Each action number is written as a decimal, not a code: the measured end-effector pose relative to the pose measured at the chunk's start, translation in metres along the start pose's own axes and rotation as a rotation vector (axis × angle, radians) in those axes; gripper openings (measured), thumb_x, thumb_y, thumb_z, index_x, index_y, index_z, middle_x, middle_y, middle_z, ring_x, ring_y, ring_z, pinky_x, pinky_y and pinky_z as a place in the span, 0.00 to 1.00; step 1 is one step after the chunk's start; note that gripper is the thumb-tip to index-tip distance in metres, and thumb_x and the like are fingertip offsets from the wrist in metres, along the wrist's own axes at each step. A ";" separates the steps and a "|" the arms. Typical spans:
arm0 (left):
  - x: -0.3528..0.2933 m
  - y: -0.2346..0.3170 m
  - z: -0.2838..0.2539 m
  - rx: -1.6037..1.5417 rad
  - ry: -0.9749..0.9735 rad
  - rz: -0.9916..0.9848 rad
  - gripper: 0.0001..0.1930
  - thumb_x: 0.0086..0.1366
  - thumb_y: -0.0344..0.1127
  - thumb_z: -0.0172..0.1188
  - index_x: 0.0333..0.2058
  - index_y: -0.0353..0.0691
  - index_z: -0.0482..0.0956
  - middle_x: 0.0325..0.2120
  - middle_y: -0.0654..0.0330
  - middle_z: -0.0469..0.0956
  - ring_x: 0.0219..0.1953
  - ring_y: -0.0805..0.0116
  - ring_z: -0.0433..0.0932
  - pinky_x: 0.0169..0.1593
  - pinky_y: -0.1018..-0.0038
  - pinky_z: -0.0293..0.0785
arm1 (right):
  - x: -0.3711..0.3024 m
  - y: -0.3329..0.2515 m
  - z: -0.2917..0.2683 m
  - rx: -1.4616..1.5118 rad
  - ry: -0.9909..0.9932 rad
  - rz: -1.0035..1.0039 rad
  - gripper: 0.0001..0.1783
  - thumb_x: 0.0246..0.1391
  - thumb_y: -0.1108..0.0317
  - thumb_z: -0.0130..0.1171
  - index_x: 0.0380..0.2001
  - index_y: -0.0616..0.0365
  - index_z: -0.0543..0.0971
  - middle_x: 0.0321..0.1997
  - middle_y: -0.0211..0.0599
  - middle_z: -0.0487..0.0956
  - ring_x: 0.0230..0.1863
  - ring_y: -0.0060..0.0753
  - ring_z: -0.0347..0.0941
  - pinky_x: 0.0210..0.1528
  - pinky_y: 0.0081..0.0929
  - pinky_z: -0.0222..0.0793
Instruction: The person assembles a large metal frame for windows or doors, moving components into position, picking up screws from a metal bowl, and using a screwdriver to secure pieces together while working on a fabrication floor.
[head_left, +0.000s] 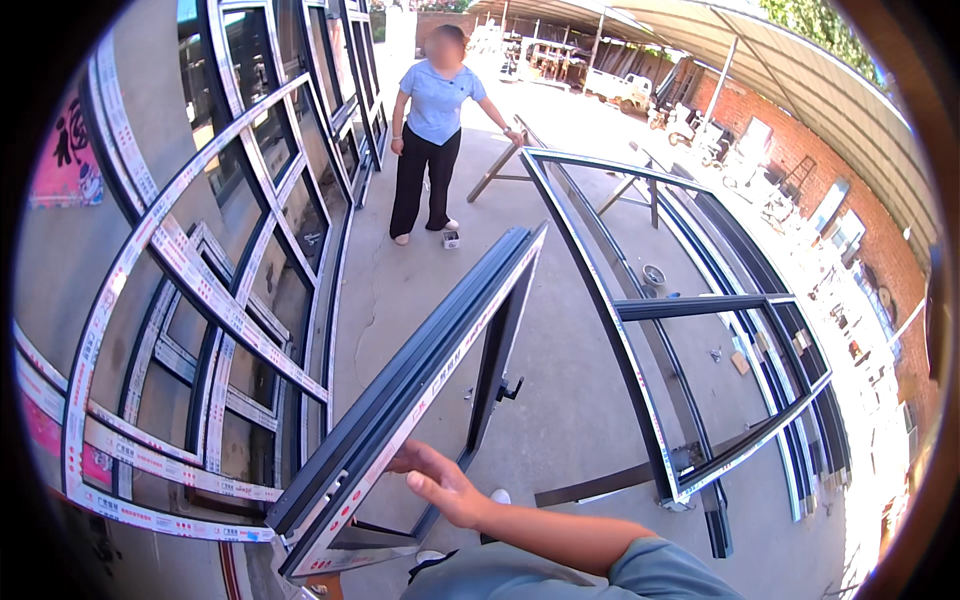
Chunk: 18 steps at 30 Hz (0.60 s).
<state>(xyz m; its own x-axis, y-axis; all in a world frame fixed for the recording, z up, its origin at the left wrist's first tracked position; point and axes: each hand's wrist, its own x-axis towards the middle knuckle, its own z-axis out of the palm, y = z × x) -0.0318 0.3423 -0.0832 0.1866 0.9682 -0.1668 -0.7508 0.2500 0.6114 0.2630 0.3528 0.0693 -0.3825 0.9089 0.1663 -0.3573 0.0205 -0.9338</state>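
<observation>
Dark sash (400, 390) at 7 o'clock, handle (510, 390) fitted, seating apparently undone: larger frame (700, 306) apart at 3. Right hand (445, 487) loosely open beside sash; left hand (327, 583) scarcely visible, grip indeterminate.

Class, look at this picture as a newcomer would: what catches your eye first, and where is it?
Probably the tilted dark window frame in the lower middle, with the wearer's right hand at its side. Next might come the larger frame on the right and the person in a light blue shirt standing near its far corner. White-faced frames crowd the left side.
</observation>
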 end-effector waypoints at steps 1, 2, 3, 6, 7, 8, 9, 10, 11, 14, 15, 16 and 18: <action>0.010 -0.002 0.009 -0.001 -0.010 0.004 0.27 0.72 0.59 0.50 0.37 0.36 0.75 0.22 0.57 0.73 0.24 0.66 0.73 0.33 0.68 0.74 | -0.003 0.008 -0.005 -0.080 -0.003 -0.041 0.42 0.68 0.43 0.53 0.71 0.64 0.58 0.68 0.50 0.68 0.70 0.42 0.63 0.74 0.45 0.55; 0.021 -0.004 0.020 -0.005 -0.026 0.009 0.27 0.72 0.59 0.49 0.37 0.36 0.75 0.22 0.57 0.72 0.23 0.66 0.73 0.32 0.68 0.74 | -0.007 0.016 -0.010 -0.162 -0.006 -0.081 0.42 0.68 0.43 0.53 0.72 0.63 0.58 0.69 0.51 0.67 0.72 0.43 0.62 0.74 0.45 0.53; 0.030 -0.004 0.028 -0.006 -0.040 0.017 0.27 0.72 0.60 0.49 0.36 0.36 0.75 0.21 0.57 0.72 0.22 0.66 0.73 0.31 0.67 0.74 | -0.012 0.026 -0.015 -0.160 -0.010 -0.061 0.48 0.64 0.39 0.56 0.73 0.63 0.56 0.72 0.51 0.64 0.74 0.47 0.58 0.75 0.48 0.49; 0.059 -0.013 0.069 0.022 -0.014 0.040 0.27 0.73 0.61 0.47 0.36 0.38 0.74 0.22 0.58 0.72 0.23 0.66 0.73 0.31 0.68 0.74 | -0.025 0.052 -0.039 -0.374 -0.007 -0.134 0.51 0.62 0.37 0.58 0.74 0.62 0.55 0.72 0.51 0.63 0.74 0.49 0.57 0.75 0.48 0.49; 0.071 -0.018 0.089 0.046 0.035 0.038 0.27 0.73 0.61 0.46 0.37 0.39 0.74 0.24 0.58 0.72 0.25 0.66 0.74 0.32 0.68 0.74 | -0.031 0.056 -0.048 -0.423 -0.007 -0.123 0.54 0.58 0.38 0.62 0.74 0.64 0.53 0.72 0.54 0.63 0.74 0.51 0.57 0.75 0.46 0.50; 0.082 -0.023 0.113 0.076 0.092 0.046 0.26 0.73 0.61 0.45 0.38 0.41 0.74 0.26 0.59 0.73 0.27 0.66 0.74 0.33 0.68 0.74 | -0.033 0.063 -0.057 -0.448 -0.010 -0.124 0.55 0.58 0.38 0.64 0.74 0.64 0.54 0.72 0.54 0.63 0.74 0.52 0.58 0.75 0.46 0.51; 0.095 -0.028 0.138 0.114 0.151 0.061 0.25 0.74 0.61 0.44 0.39 0.43 0.74 0.29 0.59 0.74 0.28 0.67 0.75 0.33 0.68 0.74 | -0.033 0.071 -0.065 -0.473 -0.014 -0.125 0.55 0.57 0.39 0.65 0.73 0.64 0.54 0.72 0.55 0.63 0.74 0.52 0.58 0.74 0.45 0.51; 0.107 -0.034 0.159 0.174 0.239 0.095 0.27 0.73 0.63 0.45 0.40 0.42 0.75 0.29 0.59 0.75 0.30 0.65 0.77 0.35 0.68 0.76 | -0.030 0.070 -0.073 -0.499 -0.015 -0.123 0.56 0.56 0.39 0.66 0.73 0.64 0.54 0.72 0.56 0.63 0.74 0.52 0.58 0.74 0.45 0.52; 0.118 -0.038 0.179 0.236 0.329 0.122 0.28 0.71 0.64 0.46 0.41 0.42 0.76 0.30 0.58 0.76 0.32 0.63 0.79 0.37 0.68 0.78 | -0.030 0.068 -0.080 -0.561 0.013 -0.090 0.55 0.53 0.44 0.71 0.71 0.66 0.56 0.68 0.59 0.66 0.70 0.55 0.63 0.71 0.43 0.58; 0.158 -0.050 0.248 0.347 0.233 0.135 0.32 0.73 0.70 0.40 0.54 0.48 0.69 0.36 0.66 0.72 0.38 0.71 0.76 0.41 0.70 0.75 | -0.028 0.081 -0.109 -0.579 0.144 -0.078 0.53 0.52 0.47 0.73 0.69 0.67 0.58 0.64 0.60 0.70 0.65 0.57 0.68 0.67 0.43 0.64; 0.172 -0.051 0.269 0.386 0.199 0.117 0.35 0.70 0.75 0.39 0.53 0.48 0.70 0.36 0.66 0.72 0.38 0.71 0.75 0.41 0.71 0.74 | -0.027 0.078 -0.117 -0.618 0.204 -0.062 0.50 0.52 0.50 0.73 0.67 0.67 0.59 0.60 0.62 0.73 0.61 0.58 0.72 0.62 0.43 0.69; 0.185 -0.053 0.293 0.423 0.159 0.100 0.39 0.68 0.79 0.37 0.52 0.48 0.70 0.37 0.66 0.73 0.37 0.71 0.75 0.41 0.72 0.73 | -0.028 0.077 -0.127 -0.613 0.240 -0.060 0.49 0.53 0.51 0.73 0.67 0.67 0.59 0.59 0.62 0.73 0.60 0.58 0.73 0.62 0.43 0.69; 0.205 -0.061 0.332 0.547 0.064 0.113 0.46 0.65 0.81 0.38 0.59 0.43 0.70 0.44 0.62 0.74 0.46 0.69 0.74 0.49 0.68 0.73 | -0.029 0.076 -0.147 -0.601 0.312 -0.061 0.48 0.53 0.52 0.72 0.66 0.67 0.60 0.58 0.62 0.73 0.59 0.57 0.73 0.61 0.43 0.69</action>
<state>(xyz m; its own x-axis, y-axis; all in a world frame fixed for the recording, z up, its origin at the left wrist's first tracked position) 0.2628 0.5289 0.1024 0.0721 0.9910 -0.1128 -0.3230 0.1302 0.9374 0.3720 0.3889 -0.0529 -0.0812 0.9745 0.2091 0.1997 0.2214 -0.9545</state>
